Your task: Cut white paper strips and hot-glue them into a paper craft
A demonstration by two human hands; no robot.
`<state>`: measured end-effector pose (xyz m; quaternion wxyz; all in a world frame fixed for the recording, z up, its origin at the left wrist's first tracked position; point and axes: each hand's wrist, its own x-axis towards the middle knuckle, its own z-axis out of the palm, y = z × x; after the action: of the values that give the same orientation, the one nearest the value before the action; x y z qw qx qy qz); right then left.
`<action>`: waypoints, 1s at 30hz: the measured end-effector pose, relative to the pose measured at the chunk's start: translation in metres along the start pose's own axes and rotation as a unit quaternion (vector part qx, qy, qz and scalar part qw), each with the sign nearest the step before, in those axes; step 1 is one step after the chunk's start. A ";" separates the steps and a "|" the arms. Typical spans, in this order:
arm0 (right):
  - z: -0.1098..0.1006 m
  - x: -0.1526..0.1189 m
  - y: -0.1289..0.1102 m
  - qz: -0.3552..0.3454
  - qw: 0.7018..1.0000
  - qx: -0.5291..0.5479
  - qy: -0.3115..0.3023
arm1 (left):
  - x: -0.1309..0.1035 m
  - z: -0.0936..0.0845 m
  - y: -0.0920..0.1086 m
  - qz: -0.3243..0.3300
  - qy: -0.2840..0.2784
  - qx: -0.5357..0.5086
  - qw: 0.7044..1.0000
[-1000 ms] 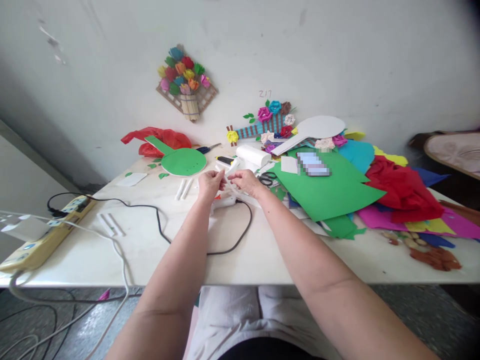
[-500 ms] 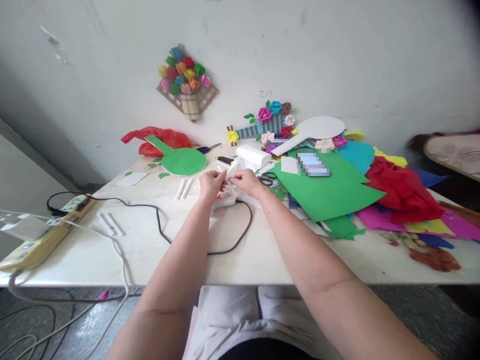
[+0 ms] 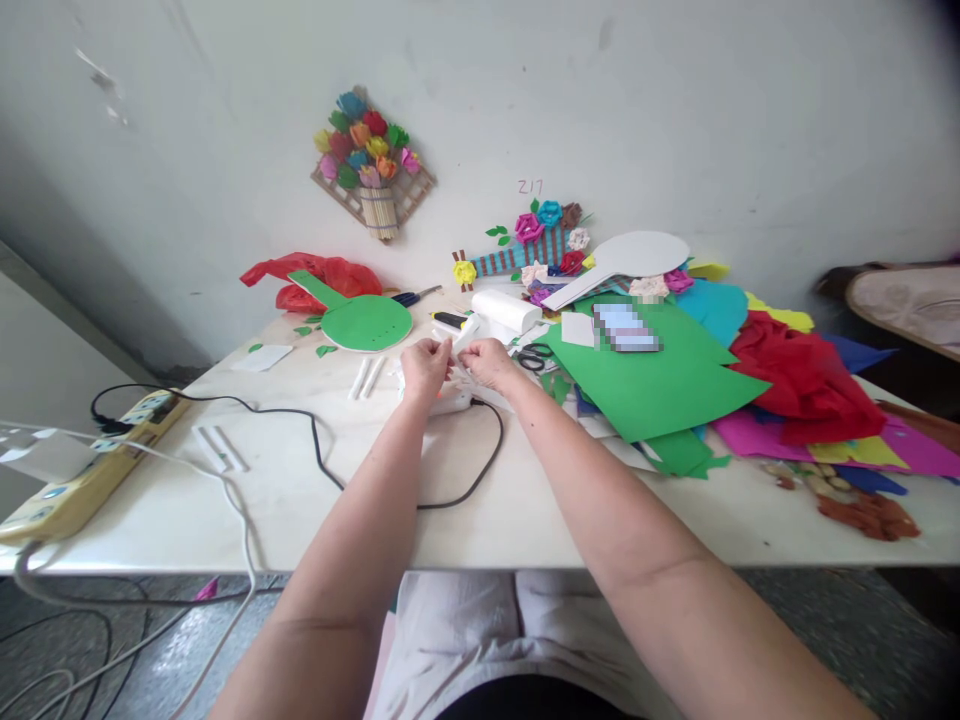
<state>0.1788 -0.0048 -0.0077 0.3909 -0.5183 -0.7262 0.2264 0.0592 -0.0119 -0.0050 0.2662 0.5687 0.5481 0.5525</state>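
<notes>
Near the middle of the table, my left hand [image 3: 424, 368] and my right hand [image 3: 486, 362] are close together, fingertips pinched. Something thin and whitish shows between them, too small and blurred to name. Directly under my hands lies a white corded device [image 3: 453, 402] with a bit of orange on it, partly hidden. Two short white rolled sticks [image 3: 366, 378] lie left of my left hand. Just beyond my fingers are a black and yellow tool [image 3: 450, 320] and a white roll [image 3: 506, 311]. Black-handled scissors [image 3: 534, 357] rest right of my right hand.
A green paddle-shaped board [image 3: 367, 322] lies at the back left. Green sheets [image 3: 652, 390] with a phone [image 3: 626, 328] on them, a white paddle-shaped board [image 3: 637, 256] and red crepe paper [image 3: 806, 380] cover the right. A black cord [image 3: 319, 450] runs to the power strip [image 3: 90, 465].
Both hands stay almost in place, still pinched together. My right hand's fingers have shifted very slightly. Nothing else on the table has visibly moved.
</notes>
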 end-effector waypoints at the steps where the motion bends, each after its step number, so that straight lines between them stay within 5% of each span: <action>1: 0.001 0.001 0.002 0.008 1.000 0.017 -0.003 | -0.001 0.000 0.001 0.000 0.001 0.005 1.000; 8: 0.001 0.004 0.012 0.114 0.984 0.138 0.007 | -0.001 -0.002 0.007 -0.007 0.062 -0.047 0.997; 11: -0.003 0.003 0.012 0.135 0.972 0.193 0.024 | 0.000 -0.002 0.005 -0.035 0.038 -0.099 0.994; 18: -0.015 -0.004 0.007 0.081 0.968 0.236 0.014 | 0.001 -0.003 -0.001 -0.086 -0.003 -0.141 0.986; 23: -0.019 -0.005 0.003 0.119 0.973 0.195 0.002 | 0.002 -0.003 -0.003 -0.087 -0.003 -0.146 0.985; 30: -0.019 -0.010 -0.002 0.008 0.964 0.234 -0.129 | 0.002 -0.008 0.005 -0.038 0.020 -0.096 0.994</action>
<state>0.1947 -0.0161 0.0014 0.4026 -0.3847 -0.6931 0.4578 0.0529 -0.0141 0.0021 0.3291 0.5080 0.5188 0.6038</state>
